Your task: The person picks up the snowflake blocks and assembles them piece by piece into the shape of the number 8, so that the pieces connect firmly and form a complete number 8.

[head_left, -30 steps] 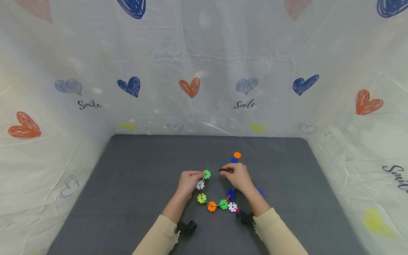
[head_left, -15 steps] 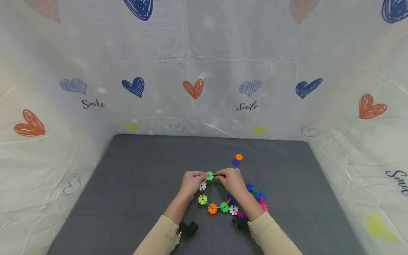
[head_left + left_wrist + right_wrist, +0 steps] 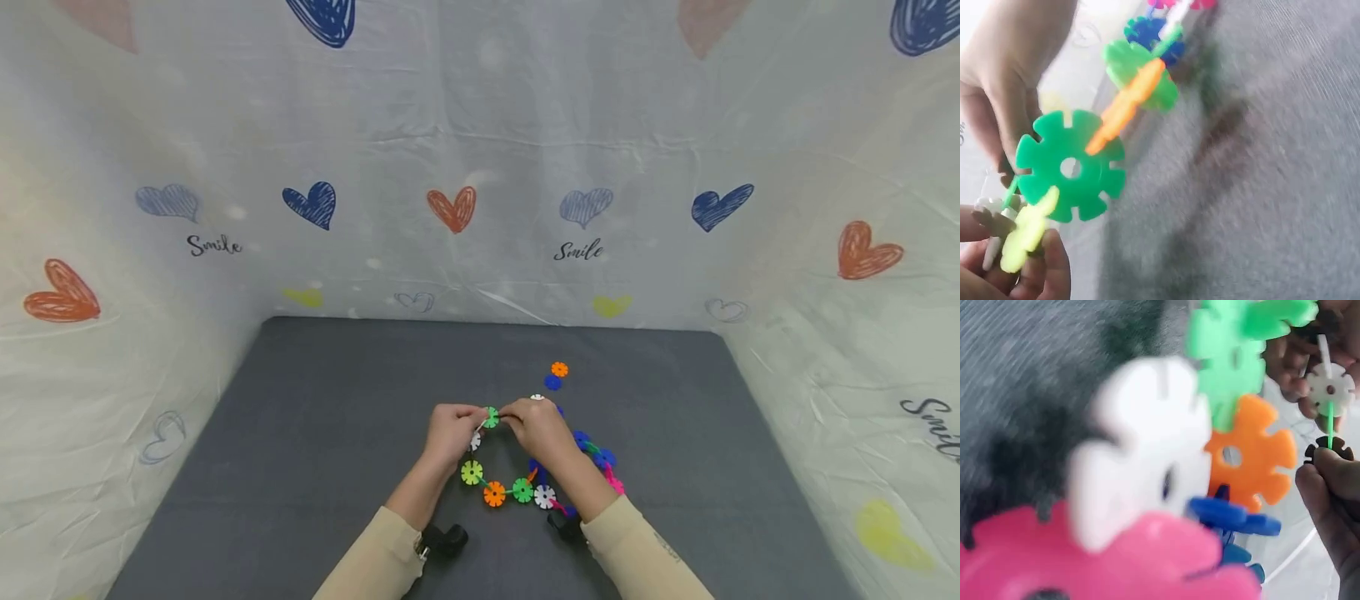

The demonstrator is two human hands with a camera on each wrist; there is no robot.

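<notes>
Overhead, both hands meeting at the top of the snowflake-disc chain (image 3: 517, 487): left hand (image 3: 447, 433) pinching the green disc (image 3: 491, 417), right hand (image 3: 538, 429) pinching a dark piece just beside it, chain looping toward the wrists on the grey mat (image 3: 315, 433).

Left wrist: fingertips (image 3: 1047, 269) clamped on discs under the green disc (image 3: 1070, 167).

Right wrist: fingers (image 3: 1329, 481) pinching a dark disc (image 3: 1329, 452).

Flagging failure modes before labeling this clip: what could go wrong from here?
1. Both hands, left hand and right hand, pinch at one green disc; a slight misalignment may keep the slots from seating.
2. The disc chain sags between the wrists; a tug could pop a joint.
3. The loose orange disc and blue disc could get knocked.
</notes>
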